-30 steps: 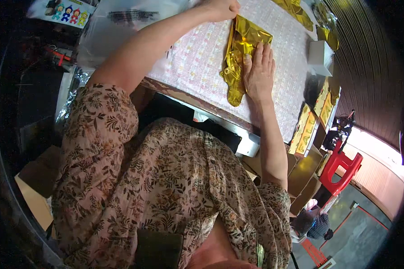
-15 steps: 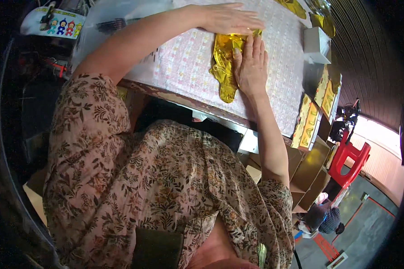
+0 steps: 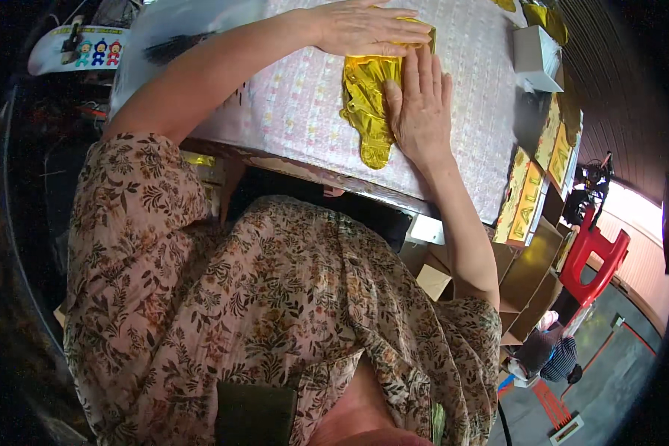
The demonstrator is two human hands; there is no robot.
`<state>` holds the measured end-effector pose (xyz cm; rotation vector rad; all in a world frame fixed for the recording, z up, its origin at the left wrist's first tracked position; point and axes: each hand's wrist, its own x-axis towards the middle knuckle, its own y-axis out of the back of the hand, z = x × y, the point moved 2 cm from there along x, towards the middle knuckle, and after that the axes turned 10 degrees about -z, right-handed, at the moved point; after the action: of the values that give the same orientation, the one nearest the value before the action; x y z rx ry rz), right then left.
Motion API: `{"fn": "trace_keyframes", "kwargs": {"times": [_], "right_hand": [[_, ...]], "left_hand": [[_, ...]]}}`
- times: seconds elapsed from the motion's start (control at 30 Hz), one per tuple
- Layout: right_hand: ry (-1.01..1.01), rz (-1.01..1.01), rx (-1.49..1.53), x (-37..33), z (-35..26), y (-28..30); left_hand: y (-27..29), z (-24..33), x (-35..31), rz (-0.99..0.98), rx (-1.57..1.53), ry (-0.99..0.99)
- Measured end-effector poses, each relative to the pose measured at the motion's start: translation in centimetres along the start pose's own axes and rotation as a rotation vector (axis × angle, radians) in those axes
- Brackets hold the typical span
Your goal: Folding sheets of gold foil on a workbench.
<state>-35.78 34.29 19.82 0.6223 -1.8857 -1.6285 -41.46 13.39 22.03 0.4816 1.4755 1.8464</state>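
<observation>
A shiny gold foil balloon [image 3: 368,108], flat and creased, lies on the table's patterned cover [image 3: 297,111]. Across its far end rests my left hand [image 3: 368,30], palm down with the fingers stretched out to the right. My right hand [image 3: 424,108] lies flat along the balloon's right side, fingers pointing away from me and thumb spread toward the foil. The right fingertips meet the left fingers near the far right part of the foil. Part of the balloon is hidden under both hands.
A white open box [image 3: 537,59] stands at the table's right edge, with more gold foil [image 3: 546,22] behind it. Printed cardboard boxes [image 3: 524,197] sit below it. Farther right are a red plastic stool [image 3: 595,256] and another person [image 3: 546,355]. Dark thin strips [image 3: 178,48] lie under clear plastic at left.
The foil under my hands looks flatter and wider, with more of it showing at the far end. My left hand has shifted slightly left. The view has moved a little.
</observation>
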Motion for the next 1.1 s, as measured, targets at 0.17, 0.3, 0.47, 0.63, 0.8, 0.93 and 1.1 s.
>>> {"fn": "trace_keyframes", "kwargs": {"times": [0.17, 0.3, 0.47, 0.63, 0.8, 0.93, 1.1], "right_hand": [[0.050, -0.101, 0.045, -2.2, -0.4, 1.7], [0.116, -0.220, 0.181, -3.7, 0.0, 3.4], [0.162, 0.172, 0.227, 0.5, 5.2, 5.9], [0.273, 0.105, 0.190, 2.2, 8.3, 3.3], [0.270, 0.072, 0.145, 1.0, 7.4, 2.9], [0.249, 0.036, 0.114, 0.6, 7.3, 3.2], [0.250, 0.068, 0.091, 0.6, 7.0, 3.1]], "left_hand": [[0.0, 0.1, 0.3, -0.020, -0.009, -0.030], [-1.9, 0.6, 0.1, 0.313, 0.273, -0.006], [-1.3, 0.0, 0.4, 0.095, 0.173, 0.029], [-0.8, 0.0, 1.0, 0.050, 0.183, -0.001], [1.5, -0.5, 0.7, -0.107, -0.036, -0.069], [1.4, -0.5, 0.8, -0.107, -0.016, -0.094], [1.7, 0.8, -0.5, 0.015, 0.116, -0.054]]}}
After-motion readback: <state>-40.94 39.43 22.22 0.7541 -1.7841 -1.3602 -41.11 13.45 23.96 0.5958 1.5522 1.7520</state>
